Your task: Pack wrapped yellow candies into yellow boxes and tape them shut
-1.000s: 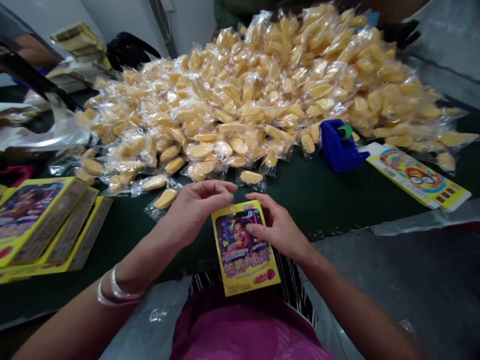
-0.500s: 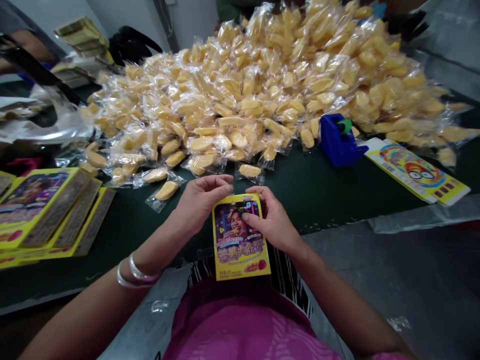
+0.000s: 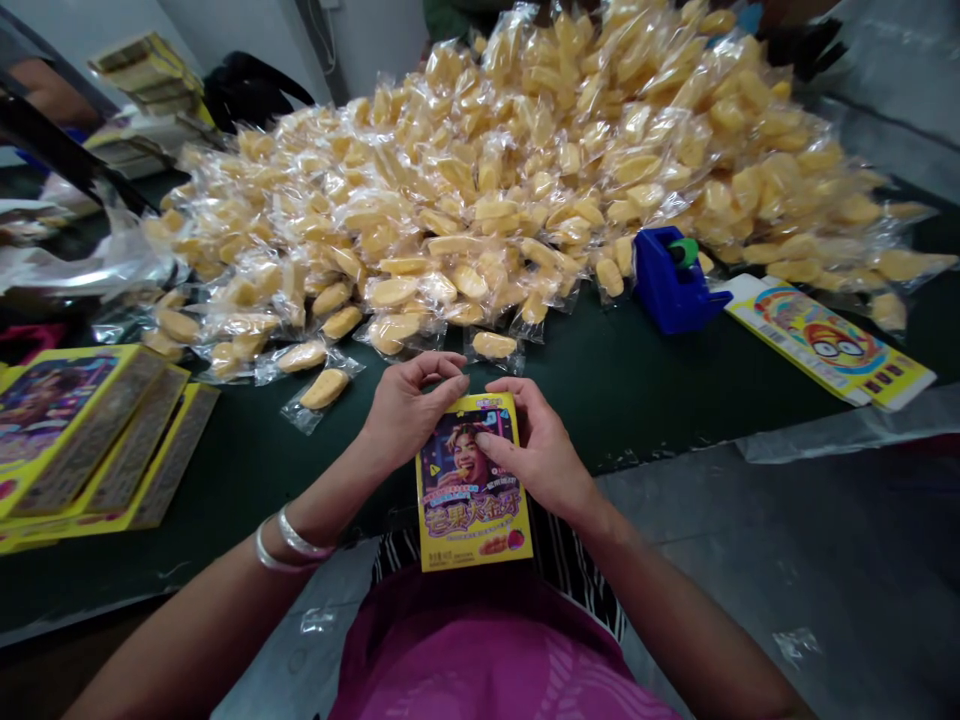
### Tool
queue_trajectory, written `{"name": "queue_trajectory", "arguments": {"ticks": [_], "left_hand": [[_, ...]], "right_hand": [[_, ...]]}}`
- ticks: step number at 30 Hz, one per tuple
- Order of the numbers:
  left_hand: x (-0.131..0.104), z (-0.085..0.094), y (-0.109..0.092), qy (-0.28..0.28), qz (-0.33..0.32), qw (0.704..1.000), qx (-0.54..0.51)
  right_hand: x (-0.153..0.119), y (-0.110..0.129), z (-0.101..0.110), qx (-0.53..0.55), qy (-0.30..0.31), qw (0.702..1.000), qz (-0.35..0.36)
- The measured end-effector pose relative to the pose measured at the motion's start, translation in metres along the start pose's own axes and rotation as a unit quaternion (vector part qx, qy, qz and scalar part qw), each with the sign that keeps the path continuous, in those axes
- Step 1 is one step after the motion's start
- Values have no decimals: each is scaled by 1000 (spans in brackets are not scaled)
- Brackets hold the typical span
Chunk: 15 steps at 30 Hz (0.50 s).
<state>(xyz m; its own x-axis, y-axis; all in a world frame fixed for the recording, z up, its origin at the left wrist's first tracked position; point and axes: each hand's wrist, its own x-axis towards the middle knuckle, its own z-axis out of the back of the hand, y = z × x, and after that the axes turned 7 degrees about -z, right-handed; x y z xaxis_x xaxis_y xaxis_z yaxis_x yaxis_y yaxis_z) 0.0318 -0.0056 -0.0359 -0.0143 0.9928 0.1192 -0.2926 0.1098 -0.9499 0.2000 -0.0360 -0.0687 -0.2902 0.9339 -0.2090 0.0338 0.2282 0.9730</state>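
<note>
A yellow printed candy box (image 3: 472,520) is held upright-side toward me above my lap, at the table's front edge. My right hand (image 3: 546,450) grips its right side, thumb across the printed front and fingers behind. At the box's top left corner is my left hand (image 3: 412,405), thumb and forefinger pinched together. Whatever the pinch holds, if anything, is too small to make out. Beyond my hands, individually wrapped yellow sweets (image 3: 480,215) lie in a large heap, with a single wrapped sweet (image 3: 493,345) just past my fingertips.
A blue tape dispenser (image 3: 679,285) with a green core stands right of my hands. Beside it lies a flat yellow carton (image 3: 832,345). Stacked yellow boxes (image 3: 90,430) sit at left on the dark green table (image 3: 622,395). Another person's arm (image 3: 52,95) shows at far left.
The view has shifted slightly, and the box sits a little lower and further left. My right hand keeps its hold; my left hand stays pinched at the box's top.
</note>
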Motion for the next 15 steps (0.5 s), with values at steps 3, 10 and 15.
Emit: {"name": "queue_trajectory", "arguments": {"ticks": [3, 10, 15], "left_hand": [[-1, 1, -1, -4, -2, 1000, -7], [-5, 24, -25, 102, 180, 968, -145], [-19, 45, -48, 187, 179, 957, -132]], "right_hand": [[-2, -2, -2, -6, -11, 1000, 8], [-24, 9, -10, -130, -37, 979, 153], [-43, 17, -18, -201, -32, 941, 271]]}}
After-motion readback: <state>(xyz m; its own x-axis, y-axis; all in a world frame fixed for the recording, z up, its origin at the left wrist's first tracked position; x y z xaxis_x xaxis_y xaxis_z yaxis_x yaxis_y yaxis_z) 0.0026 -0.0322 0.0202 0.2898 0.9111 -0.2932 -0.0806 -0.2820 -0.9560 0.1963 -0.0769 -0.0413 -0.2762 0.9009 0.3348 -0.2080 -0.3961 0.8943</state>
